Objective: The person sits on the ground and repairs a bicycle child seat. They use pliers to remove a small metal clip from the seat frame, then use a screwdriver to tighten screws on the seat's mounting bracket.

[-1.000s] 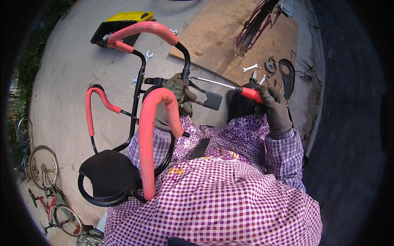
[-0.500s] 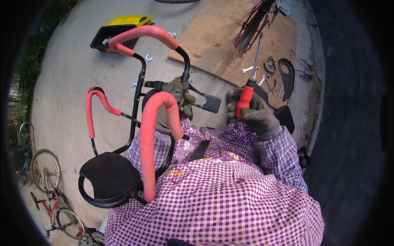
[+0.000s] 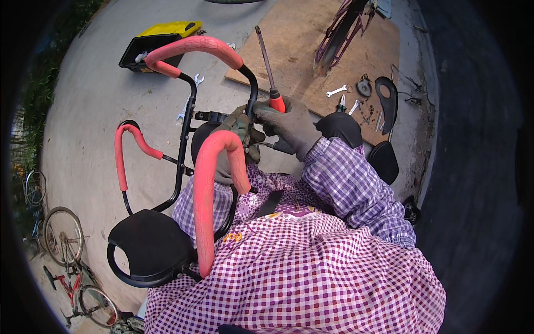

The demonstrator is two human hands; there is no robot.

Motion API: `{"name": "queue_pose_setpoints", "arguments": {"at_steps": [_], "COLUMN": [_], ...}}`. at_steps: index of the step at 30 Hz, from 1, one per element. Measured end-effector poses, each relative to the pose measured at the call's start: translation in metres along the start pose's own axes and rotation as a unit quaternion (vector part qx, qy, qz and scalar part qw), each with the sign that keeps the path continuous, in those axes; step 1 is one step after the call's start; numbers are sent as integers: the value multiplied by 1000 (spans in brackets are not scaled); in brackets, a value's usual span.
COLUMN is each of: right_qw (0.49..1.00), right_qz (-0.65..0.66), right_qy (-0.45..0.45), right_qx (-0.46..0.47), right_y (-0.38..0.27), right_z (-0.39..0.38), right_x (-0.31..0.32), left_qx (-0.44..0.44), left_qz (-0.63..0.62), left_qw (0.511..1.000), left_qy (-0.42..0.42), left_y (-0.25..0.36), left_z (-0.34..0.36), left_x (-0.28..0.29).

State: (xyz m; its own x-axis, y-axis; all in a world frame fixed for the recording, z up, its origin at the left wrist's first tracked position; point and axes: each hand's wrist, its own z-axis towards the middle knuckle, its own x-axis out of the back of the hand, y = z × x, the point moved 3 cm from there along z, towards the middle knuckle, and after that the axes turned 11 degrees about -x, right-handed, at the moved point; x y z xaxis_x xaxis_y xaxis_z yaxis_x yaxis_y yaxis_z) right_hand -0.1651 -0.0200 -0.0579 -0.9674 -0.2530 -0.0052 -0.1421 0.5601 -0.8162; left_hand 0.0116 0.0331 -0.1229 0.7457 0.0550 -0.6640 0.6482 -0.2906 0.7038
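Note:
A bicycle child seat with a black tube frame and cracked pink foam padding (image 3: pixel 204 195) rests across my lap, its black pad (image 3: pixel 150 242) at the lower left. My gloved left hand (image 3: pixel 238 125) is closed around the frame's black tubing near a bracket, partly hidden behind the foam. Beside it, my gloved right hand (image 3: pixel 292 127) grips a screwdriver (image 3: pixel 276 102) by its red handle, the shaft pointing up and away from me. The right fingers are close to the frame tube; whether they touch it I cannot tell. A dark flat plate on the frame is mostly covered by the right hand.
A yellow and black toolbox (image 3: pixel 150 53) stands open at the far left, near a wrench (image 3: pixel 198 79). On a plywood board (image 3: pixel 272 61) are a purple bicycle frame (image 3: pixel 339 39), pliers (image 3: pixel 341 103), wrenches, small hardware and a black chain guard (image 3: pixel 387 106). Bicycles (image 3: pixel 64 234) lie at left.
My right hand has moved left with the screwdriver, from above my right knee to beside my left hand. The shaft now leans left instead of right. The left hand stays on the frame.

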Motion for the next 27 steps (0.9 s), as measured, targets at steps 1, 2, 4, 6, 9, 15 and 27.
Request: {"name": "queue_pose_setpoints", "arguments": {"at_steps": [1,2,4,6,9,15,27], "right_qw": [1000,999,998,999,998,998,963], "right_qz": [-23,-47,-65,-45,-64,-66,231], "right_qy": [4,9,10,-14,7,8,-96], "right_qx": [-3,-7,-7,6,-7,-1,-97], "right_y": [-3,-5,-8,-10,-7,1,12], "right_z": [-2,-5,-9,-12,-9,-11,-27], "right_x": [0,2,3,1,0,12,9], "left_qx": [-2,-3,-6,-9,-16,-42,-363], "left_qz": [2,4,9,13,20,49,559], "left_qw": [1000,1000,1000,1000,1000,997,735], "left_qy": [3,6,8,12,17,35,125], "left_y": [-1,-3,-5,-6,-7,-19,-50], "left_z": [0,0,1,2,2,4,-1], "left_x": [1,1,2,3,4,21,24]}}
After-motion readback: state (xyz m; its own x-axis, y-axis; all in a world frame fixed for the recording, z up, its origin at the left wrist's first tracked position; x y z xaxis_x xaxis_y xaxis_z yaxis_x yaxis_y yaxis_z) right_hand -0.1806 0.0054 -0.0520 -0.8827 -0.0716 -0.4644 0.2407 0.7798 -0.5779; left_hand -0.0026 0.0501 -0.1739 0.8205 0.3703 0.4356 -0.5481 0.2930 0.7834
